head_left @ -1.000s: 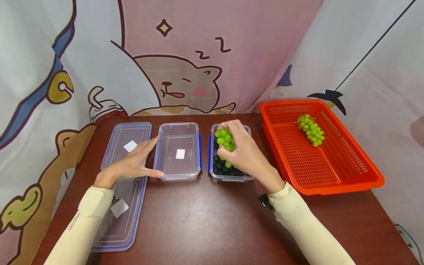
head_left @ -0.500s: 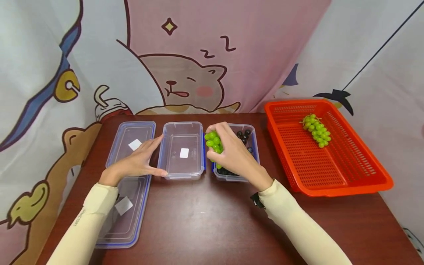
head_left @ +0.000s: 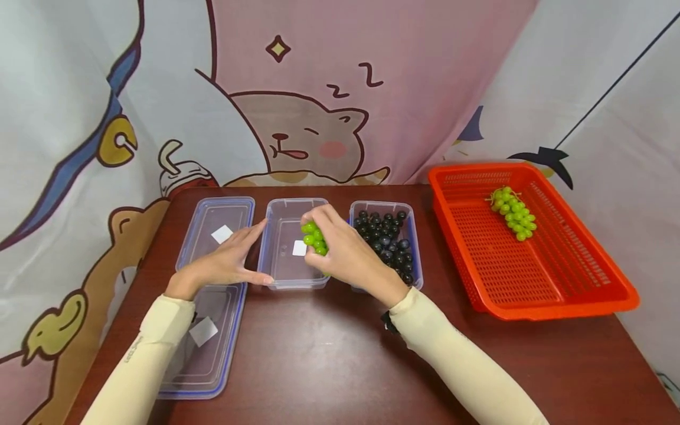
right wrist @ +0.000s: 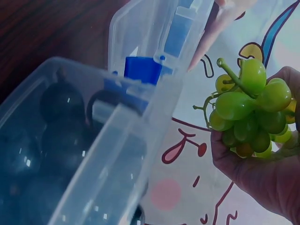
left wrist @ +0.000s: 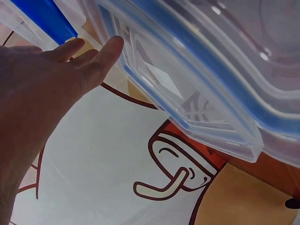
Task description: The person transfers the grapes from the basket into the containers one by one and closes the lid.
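Two clear boxes stand side by side: the empty box (head_left: 291, 245) on the left, the box of dark grapes (head_left: 389, 242) on the right. The right hand (head_left: 347, 255) clamps its fingers on one green grape bunch (head_left: 313, 235) over the empty box. The left hand (head_left: 223, 265), fingers straight, touches that box's left wall. Two lids (head_left: 212, 295) lie left; a second green bunch (head_left: 514, 213) sits in one red basket (head_left: 542, 277), far right.

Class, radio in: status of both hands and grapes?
Right hand gripping green grapes over empty container. Left hand steadying it. Nothing blocking.
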A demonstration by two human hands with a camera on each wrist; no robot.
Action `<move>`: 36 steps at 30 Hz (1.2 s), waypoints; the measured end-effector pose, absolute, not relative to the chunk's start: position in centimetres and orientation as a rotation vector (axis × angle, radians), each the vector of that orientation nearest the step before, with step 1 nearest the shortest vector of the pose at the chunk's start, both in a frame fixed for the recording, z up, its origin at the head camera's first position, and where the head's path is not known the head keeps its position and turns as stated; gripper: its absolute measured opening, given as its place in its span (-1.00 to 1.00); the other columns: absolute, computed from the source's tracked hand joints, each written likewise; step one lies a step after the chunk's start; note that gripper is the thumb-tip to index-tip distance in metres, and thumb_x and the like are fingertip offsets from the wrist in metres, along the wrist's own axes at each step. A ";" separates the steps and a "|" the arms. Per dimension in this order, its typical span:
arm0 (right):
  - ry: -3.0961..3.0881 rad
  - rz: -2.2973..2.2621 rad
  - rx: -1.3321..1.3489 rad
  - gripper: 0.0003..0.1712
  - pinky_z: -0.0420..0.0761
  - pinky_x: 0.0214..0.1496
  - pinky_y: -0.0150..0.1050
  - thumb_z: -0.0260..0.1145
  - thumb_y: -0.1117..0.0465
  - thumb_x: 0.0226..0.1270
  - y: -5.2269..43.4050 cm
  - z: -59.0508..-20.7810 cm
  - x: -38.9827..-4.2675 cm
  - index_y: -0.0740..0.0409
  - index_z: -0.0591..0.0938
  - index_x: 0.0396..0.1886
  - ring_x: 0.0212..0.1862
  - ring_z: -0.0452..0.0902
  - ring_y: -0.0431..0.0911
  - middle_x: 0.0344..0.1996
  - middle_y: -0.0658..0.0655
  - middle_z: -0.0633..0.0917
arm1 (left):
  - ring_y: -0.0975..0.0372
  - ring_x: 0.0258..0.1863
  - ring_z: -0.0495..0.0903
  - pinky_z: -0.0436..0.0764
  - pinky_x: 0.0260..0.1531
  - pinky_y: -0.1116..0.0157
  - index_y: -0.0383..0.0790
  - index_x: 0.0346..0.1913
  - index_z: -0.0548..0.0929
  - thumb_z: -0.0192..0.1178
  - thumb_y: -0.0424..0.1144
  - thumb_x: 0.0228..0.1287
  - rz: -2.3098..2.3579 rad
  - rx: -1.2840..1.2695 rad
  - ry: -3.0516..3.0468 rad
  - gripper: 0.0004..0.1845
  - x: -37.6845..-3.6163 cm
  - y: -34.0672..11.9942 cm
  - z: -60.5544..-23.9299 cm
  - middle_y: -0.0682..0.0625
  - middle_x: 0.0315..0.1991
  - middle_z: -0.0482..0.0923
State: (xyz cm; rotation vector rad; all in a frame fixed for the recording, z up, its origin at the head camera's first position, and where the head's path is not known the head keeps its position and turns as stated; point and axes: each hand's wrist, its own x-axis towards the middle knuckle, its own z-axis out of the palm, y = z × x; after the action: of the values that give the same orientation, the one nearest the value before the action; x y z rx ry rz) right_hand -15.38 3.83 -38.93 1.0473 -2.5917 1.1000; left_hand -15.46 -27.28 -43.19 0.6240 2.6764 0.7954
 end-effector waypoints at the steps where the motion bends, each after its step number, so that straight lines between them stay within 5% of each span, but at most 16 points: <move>1: -2.594 1.087 1.053 -0.41 0.66 -0.15 -0.24 0.46 0.29 0.20 3.6 -39.0 -15.4 0.06 0.54 0.26 -0.13 0.54 -0.15 0.12 0.01 0.51 | -0.31 0.68 -0.07 0.02 0.52 -0.41 -0.13 0.82 -0.21 0.61 0.31 0.16 0.792 0.629 2.679 0.47 -15.5 -27.2 -43.2 -0.30 0.76 -0.11; 17: -2.646 0.672 1.195 -0.40 0.63 -0.35 -0.31 0.52 0.25 0.31 1.2 -40.4 -16.0 0.02 0.62 0.35 0.01 0.58 0.02 0.45 0.38 0.42 | -0.31 0.68 -0.08 0.03 0.51 -0.43 -0.08 0.82 -0.22 0.60 0.30 0.18 0.798 0.606 2.684 0.45 -15.4 -27.1 -43.1 -0.33 0.75 -0.12; 27: -2.629 0.539 1.386 -0.44 0.69 0.11 -0.07 0.52 0.18 0.40 -0.2 -41.6 -16.3 0.01 0.66 0.38 0.22 0.61 0.14 0.46 0.42 0.46 | -0.33 0.68 -0.07 0.05 0.49 -0.46 -0.08 0.82 -0.23 0.58 0.31 0.19 0.819 0.574 2.661 0.45 -15.1 -27.1 -43.3 -0.38 0.74 -0.10; 36: -2.619 0.538 1.444 -0.59 0.68 0.04 -0.05 0.42 0.04 0.59 -1.1 -43.6 -16.8 0.04 0.69 0.31 0.09 0.58 0.05 0.36 0.37 0.53 | -0.36 0.66 -0.03 0.10 0.48 -0.45 -0.09 0.82 -0.23 0.59 0.32 0.19 0.782 0.596 2.675 0.46 -15.4 -27.3 -43.4 -0.47 0.70 -0.06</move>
State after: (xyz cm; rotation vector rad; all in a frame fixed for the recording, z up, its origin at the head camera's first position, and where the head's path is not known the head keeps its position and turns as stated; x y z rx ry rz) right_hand -16.77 -1.06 -43.59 1.4445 -2.6186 0.5385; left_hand -15.37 -27.30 -43.36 0.5958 2.6747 0.7819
